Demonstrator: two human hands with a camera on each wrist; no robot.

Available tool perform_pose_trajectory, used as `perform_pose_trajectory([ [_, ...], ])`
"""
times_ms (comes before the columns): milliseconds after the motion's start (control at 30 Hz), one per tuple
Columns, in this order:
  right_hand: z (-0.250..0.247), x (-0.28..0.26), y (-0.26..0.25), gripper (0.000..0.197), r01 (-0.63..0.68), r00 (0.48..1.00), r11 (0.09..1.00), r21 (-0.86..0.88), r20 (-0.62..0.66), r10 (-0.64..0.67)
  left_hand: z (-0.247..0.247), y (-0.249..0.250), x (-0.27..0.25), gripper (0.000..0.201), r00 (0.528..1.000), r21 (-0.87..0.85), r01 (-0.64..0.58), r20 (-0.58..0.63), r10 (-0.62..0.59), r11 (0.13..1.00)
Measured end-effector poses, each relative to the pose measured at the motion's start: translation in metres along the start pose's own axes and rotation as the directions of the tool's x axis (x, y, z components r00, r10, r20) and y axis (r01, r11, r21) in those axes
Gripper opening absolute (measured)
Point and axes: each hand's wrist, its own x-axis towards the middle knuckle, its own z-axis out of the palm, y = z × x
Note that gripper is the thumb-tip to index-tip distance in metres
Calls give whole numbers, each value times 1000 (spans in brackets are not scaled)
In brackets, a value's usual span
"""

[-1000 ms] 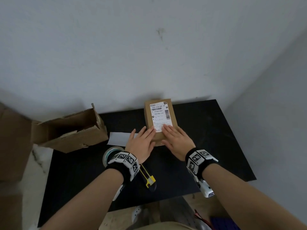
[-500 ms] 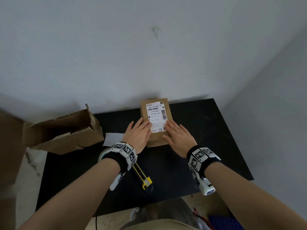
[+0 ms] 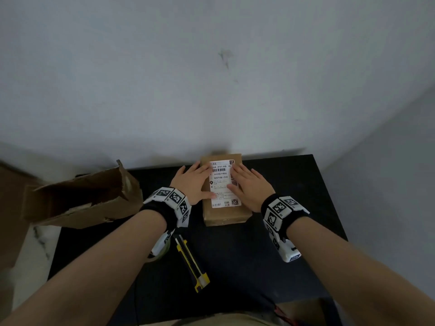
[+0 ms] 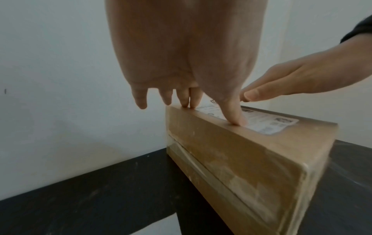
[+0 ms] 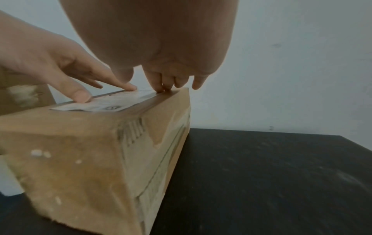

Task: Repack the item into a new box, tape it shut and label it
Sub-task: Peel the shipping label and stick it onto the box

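A closed brown cardboard box stands on the black table near the wall, with clear tape along its side seams. A white shipping label lies on its top. My left hand lies flat on the left half of the top, fingers straight, thumb on the label. My right hand presses flat on the right half, fingertips at the label's edge. Both hands appear in each wrist view, pressing down on the box.
An opened, torn brown box lies on its side at the table's left. A yellow utility knife lies near the front, beside a tape roll mostly hidden under my left wrist. The wall stands just behind the box.
Both hands have slid forward along the box top, from the near end of the label up to its far end, staying flat. The white backing paper is now hidden behind my left arm.
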Motion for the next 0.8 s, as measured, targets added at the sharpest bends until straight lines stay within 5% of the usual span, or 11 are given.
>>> perform_pose_trajectory([
  [500, -5, 39, -22, 59, 115, 991, 993, -35, 77, -112, -9, -5, 11, 97, 998, -27, 7, 64, -5, 1000],
  [800, -10, 25, 6, 56, -11, 1000, 999, -42, 9, 12, -12, -2, 13, 97, 994, -12, -51, 98, 52, 999],
])
